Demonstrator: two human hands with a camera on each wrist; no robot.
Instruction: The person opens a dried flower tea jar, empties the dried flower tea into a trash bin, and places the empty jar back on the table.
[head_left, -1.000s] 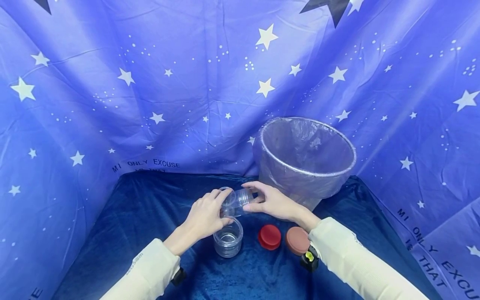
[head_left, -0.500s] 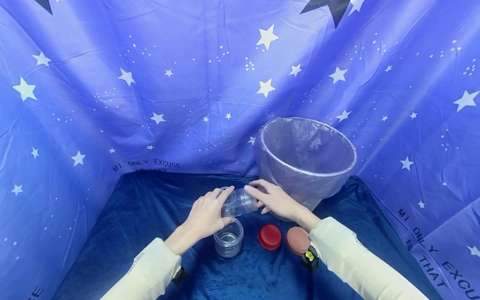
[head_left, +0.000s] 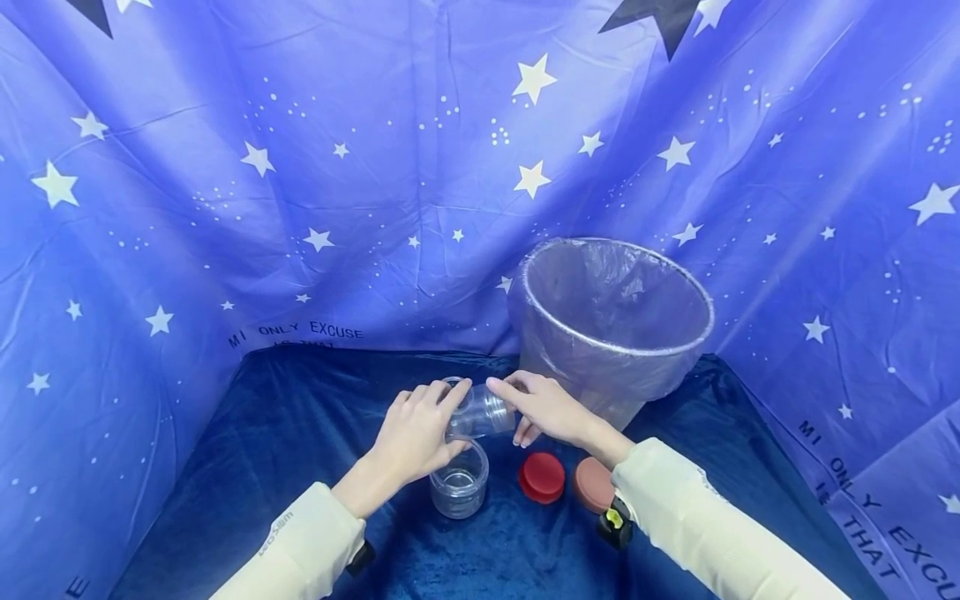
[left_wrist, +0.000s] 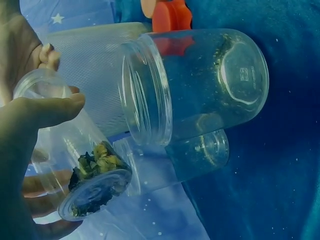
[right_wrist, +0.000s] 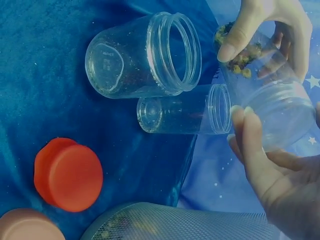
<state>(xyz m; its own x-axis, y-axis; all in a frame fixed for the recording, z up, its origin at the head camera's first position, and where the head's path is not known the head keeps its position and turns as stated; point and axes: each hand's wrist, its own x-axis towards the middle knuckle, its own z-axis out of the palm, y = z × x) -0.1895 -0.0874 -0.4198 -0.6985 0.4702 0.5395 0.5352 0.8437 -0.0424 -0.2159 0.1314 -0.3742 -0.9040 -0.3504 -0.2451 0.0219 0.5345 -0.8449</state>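
Observation:
My left hand (head_left: 418,429) grips a clear plastic jar (head_left: 477,411) near its base, holding it tilted with the mouth to the right. Yellow and dark dried bits (left_wrist: 97,162), perhaps flowers, lie inside toward the base. My right hand (head_left: 551,407) holds the jar's lidless mouth end between thumb and fingers. Below the held jar stands a wider lidless clear jar (head_left: 458,493), with small crumbs on its inner wall. Behind the left hand's fingers, mostly hidden in the head view, is a narrower clear jar (left_wrist: 197,155), upright.
A red lid (head_left: 542,477) and a pinkish-brown lid (head_left: 595,482) lie to the right on the dark blue cloth (head_left: 300,467). At the back right stands a mesh bin (head_left: 618,383) lined with a clear bag. Starry blue curtains (head_left: 405,167) enclose the space.
My right hand has shifted its fingers around the jar's mouth, one digit now on top and others lower. The left hand keeps its hold; the jars on the cloth stay put.

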